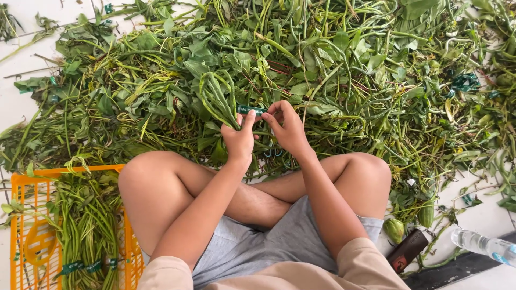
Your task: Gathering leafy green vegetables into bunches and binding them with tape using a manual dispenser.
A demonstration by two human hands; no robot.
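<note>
Thin dark-green paper band (251, 109) stretched between both hands, centre of frame, just above the crossed legs. It sits at the near end of a small bunch of long green stems with drooping leaves (217, 96) that arcs up and left from the hands.

Left hand (239, 138): fingers closed around the bunch's stem end, thumb up against the band's left part. Right hand (287, 128): thumb and forefinger pinched on the band's right end, other fingers curled.

Behind and to both sides: large loose heap of green leafy stems (333, 59) covering the white floor (16, 107), far edge to far right. More dark-green bands scattered in it, one at right (463, 81).

Near left: orange plastic crate (29, 225) holding banded bundles of trimmed green stems (86, 231), touching the left knee.

Near right, beside the right knee: dark brown flat case (407, 250), clear plastic water bottle (484, 245) lying on its side, small green fruit (394, 229).
</note>
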